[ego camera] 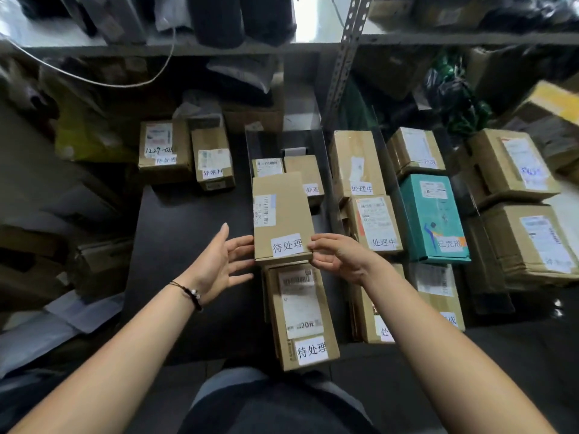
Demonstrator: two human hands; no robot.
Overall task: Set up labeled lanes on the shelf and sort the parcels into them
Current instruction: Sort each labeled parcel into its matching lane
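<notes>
Both hands at a brown parcel (282,211) w/ a 待处理 label (287,245), mid shelf (188,245).
L hand (216,264) is spread wide, fingers straight, tips touching the parcel's left edge, holding nothing. R hand (341,258) has thumb & fingertips at the near right corner by the label; real pinch or just contact, can't tell. Parcel lies flat, near end right against a 2nd box (302,314) also marked 待处理, closer to the person. Teal box (434,217) sits further right.
</notes>
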